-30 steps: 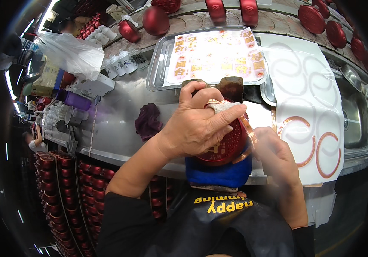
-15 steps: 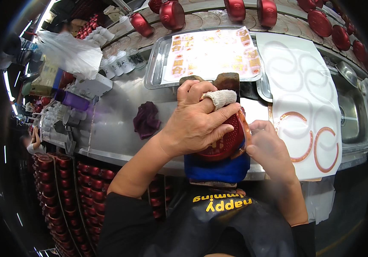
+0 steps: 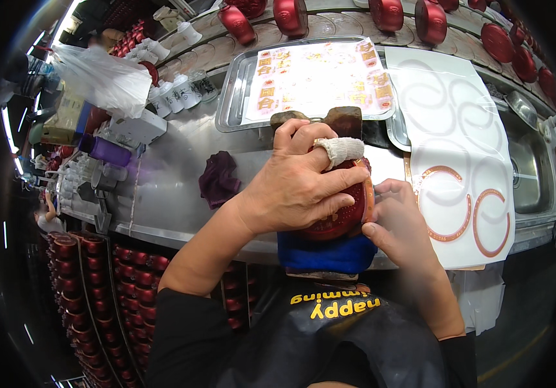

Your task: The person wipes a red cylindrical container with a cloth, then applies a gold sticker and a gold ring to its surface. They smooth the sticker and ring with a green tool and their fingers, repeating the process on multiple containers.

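Note:
A shiny red round vessel [image 3: 331, 226] with a dotted surface lies on a folded blue cloth [image 3: 323, 254] in front of me. My left hand [image 3: 294, 184] is closed over its top; a white knit cover [image 3: 341, 150] wraps one finger. Along the vessel's right side curves an orange-gold decal strip [image 3: 369, 202]. My right hand [image 3: 402, 223] pinches the strip at that side, thumb near its lower end; some of its fingertips are hidden. Behind the vessel stands a worn brown support block [image 3: 344, 120], partly covered by my left hand.
On the right, a white sheet [image 3: 430, 116] carries curved orange strips [image 3: 468, 208]. A metal tray [image 3: 224, 107] with a printed sheet [image 3: 310, 81] lies behind. A dark purple cloth [image 3: 218, 181] rests left. Red vessels [image 3: 291, 18] line the far conveyor; a sink [image 3: 533, 174] is far right.
My right thumb has shifted slightly left, closer against the vessel, and the strip now hugs its side. Red vessels on the conveyor have moved to the right.

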### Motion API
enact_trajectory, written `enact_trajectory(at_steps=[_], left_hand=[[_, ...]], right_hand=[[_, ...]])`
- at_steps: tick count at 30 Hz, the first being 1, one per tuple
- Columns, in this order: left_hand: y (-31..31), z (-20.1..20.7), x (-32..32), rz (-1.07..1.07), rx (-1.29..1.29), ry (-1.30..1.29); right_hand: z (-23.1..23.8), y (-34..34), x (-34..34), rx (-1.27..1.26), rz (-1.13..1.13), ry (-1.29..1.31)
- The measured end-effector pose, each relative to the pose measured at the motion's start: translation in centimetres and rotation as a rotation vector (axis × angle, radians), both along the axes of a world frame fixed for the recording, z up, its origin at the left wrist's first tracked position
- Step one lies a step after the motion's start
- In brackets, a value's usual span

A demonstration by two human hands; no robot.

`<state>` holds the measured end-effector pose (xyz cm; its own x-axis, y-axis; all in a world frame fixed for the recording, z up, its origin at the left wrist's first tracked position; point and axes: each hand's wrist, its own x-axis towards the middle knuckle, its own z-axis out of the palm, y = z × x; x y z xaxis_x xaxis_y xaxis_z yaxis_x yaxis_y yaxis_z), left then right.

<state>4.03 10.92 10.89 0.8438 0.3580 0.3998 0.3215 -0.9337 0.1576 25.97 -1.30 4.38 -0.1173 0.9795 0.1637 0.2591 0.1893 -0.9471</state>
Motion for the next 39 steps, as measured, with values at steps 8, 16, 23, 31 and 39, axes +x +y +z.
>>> enact_trajectory(at_steps=[8,16,23,31,39], left_hand=[[0.2,-0.1,-0.2,0.014,0.032,-0.012],[0.1,-0.2,0.1,0.004,0.048,-0.027],[-0.1,0.2,0.6,-0.023,0.054,0.03],[-1.5,1.4,1.2,-0.079,0.028,0.037],[-3.5,-0.1,0.3,-0.13,-0.04,-0.017]], right_hand=[[1.9,-0.6,0.1,-0.234,0.024,0.292],[1.2,-0.5,-0.1,-0.238,0.041,0.3],[0.6,-0.7,0.1,-0.086,0.067,0.058],[-0.2,-1.4,-0.3,-0.079,0.049,0.06],[0.5,-2.1,-0.2,-0.057,0.125,0.007]])
